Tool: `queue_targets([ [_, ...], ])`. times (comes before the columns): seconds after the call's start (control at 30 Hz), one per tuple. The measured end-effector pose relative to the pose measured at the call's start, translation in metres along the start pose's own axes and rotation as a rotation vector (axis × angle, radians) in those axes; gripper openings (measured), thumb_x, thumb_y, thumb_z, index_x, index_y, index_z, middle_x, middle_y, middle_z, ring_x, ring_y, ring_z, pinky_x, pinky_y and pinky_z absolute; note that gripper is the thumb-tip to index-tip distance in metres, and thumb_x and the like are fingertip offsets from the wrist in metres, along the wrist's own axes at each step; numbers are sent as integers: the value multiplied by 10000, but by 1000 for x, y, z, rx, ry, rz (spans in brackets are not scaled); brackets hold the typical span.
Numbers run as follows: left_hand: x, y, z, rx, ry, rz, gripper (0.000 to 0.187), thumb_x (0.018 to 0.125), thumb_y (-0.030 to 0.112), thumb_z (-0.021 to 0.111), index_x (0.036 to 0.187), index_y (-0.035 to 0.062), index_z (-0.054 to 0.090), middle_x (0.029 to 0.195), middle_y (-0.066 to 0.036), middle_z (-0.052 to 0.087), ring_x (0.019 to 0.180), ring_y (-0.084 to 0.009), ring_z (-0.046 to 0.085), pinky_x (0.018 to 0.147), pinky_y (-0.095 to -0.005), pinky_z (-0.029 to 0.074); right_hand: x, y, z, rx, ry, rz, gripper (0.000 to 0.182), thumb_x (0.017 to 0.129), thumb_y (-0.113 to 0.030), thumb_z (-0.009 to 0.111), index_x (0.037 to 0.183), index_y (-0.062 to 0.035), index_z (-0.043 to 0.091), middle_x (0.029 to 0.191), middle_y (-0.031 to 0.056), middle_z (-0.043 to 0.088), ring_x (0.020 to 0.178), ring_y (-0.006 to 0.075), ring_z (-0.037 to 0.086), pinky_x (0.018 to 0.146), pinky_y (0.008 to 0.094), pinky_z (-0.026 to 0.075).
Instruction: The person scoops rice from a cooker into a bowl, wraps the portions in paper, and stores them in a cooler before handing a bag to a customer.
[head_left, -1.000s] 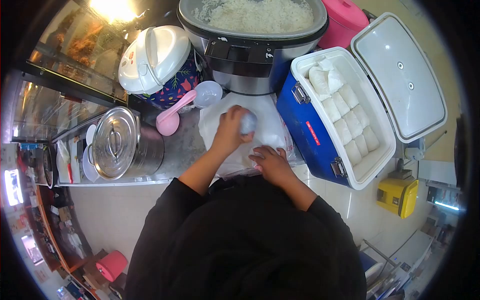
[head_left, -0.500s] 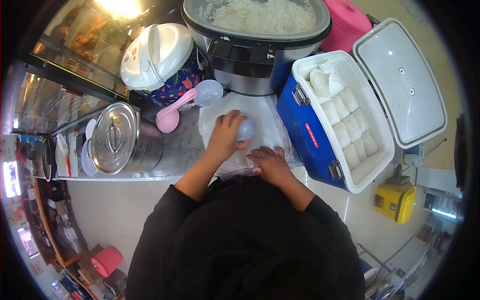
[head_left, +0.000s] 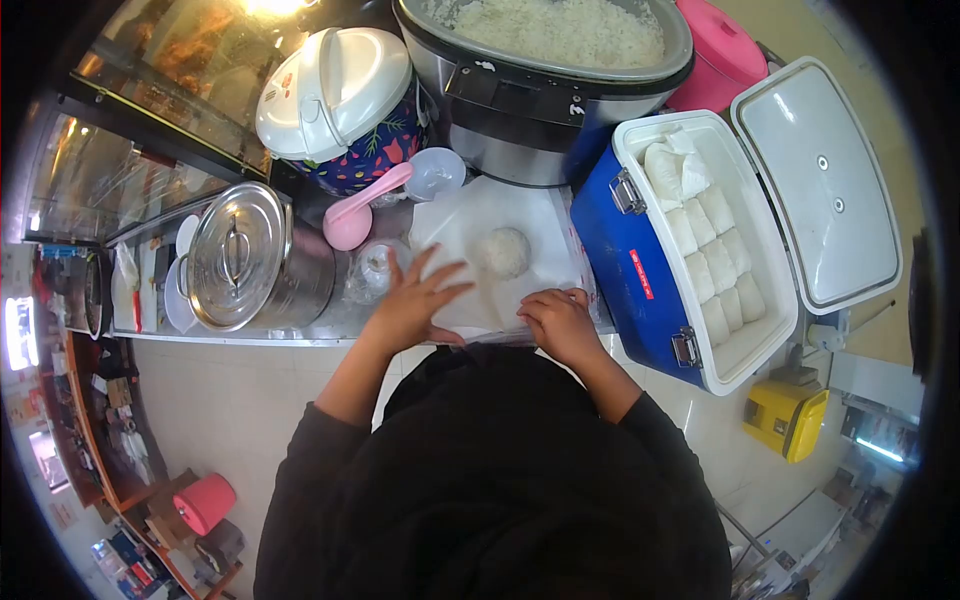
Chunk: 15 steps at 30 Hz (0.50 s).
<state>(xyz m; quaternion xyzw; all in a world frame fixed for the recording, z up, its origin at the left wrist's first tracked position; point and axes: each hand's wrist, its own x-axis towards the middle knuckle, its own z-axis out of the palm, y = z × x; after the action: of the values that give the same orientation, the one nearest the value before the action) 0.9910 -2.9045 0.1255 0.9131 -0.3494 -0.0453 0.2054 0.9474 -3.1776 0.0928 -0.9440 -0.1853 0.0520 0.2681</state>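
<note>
A round mound of rice [head_left: 503, 253] sits on a white sheet of wrapping paper [head_left: 545, 225] on the counter. My left hand [head_left: 412, 303] hovers at the paper's left edge, open with fingers spread and holding nothing. Just left of it, a small clear bowl [head_left: 374, 268] rests on crinkled plastic. My right hand [head_left: 560, 322] is at the paper's lower right edge, its fingers curled together on the sheet; the thumb is partly hidden. Behind the paper are a pink rice scoop [head_left: 350, 225] and a pale translucent bowl [head_left: 437, 174].
A big rice cooker [head_left: 520, 130] full of rice stands behind. On the right, an open blue cooler box [head_left: 625, 250] holds several white wrapped packets [head_left: 708, 245]. To the left are a lidded steel pot [head_left: 240, 255] and a patterned rice container [head_left: 345, 110]. The counter's front edge is close to my body.
My left hand has moved left off the paper, letting go of the clear bowl, which now lies beside the scoop. The rice mound is uncovered. My right hand's fingers have drawn in.
</note>
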Motion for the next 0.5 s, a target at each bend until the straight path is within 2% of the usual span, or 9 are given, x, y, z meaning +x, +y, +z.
queue_targets([
  [0.1,-4,-15,21,-32,-31,126,267,765,296,745,1009,208,681,1179,58,635,1319,-259,435,1076,-729,37,-1,-4,-6,54,-9,58,137,835,-201,666,937,-117,701,1053,-4,676,1071,181,586,933,407,341],
  [0.2,-6,-20,31,-343,120,-65,68,830,194,700,870,144,678,947,39,709,1166,-216,586,1139,-641,64,-3,-11,-16,74,127,63,176,826,-205,674,981,-129,708,1082,0,673,1138,201,559,970,411,329],
  [0.3,-11,-24,40,-747,225,-268,47,851,142,690,860,108,658,908,-9,722,1025,-227,665,1185,-514,121,-5,-2,-18,-46,166,89,179,799,-199,698,964,-134,719,1109,2,668,1177,225,535,994,414,326],
  [0.4,-21,-24,40,-753,153,-300,50,880,111,660,846,79,641,925,-51,724,1003,-241,675,1193,-451,148,-9,24,-14,-54,134,60,163,777,-204,713,929,-147,727,1103,-14,669,1187,240,526,1011,434,322],
  [0.5,-36,-27,36,-775,100,-254,55,895,93,643,854,58,630,942,-74,720,993,-176,671,1169,-426,236,-16,26,-28,28,44,13,83,773,-167,711,850,-151,738,1102,-28,677,1220,244,502,1026,443,309],
])
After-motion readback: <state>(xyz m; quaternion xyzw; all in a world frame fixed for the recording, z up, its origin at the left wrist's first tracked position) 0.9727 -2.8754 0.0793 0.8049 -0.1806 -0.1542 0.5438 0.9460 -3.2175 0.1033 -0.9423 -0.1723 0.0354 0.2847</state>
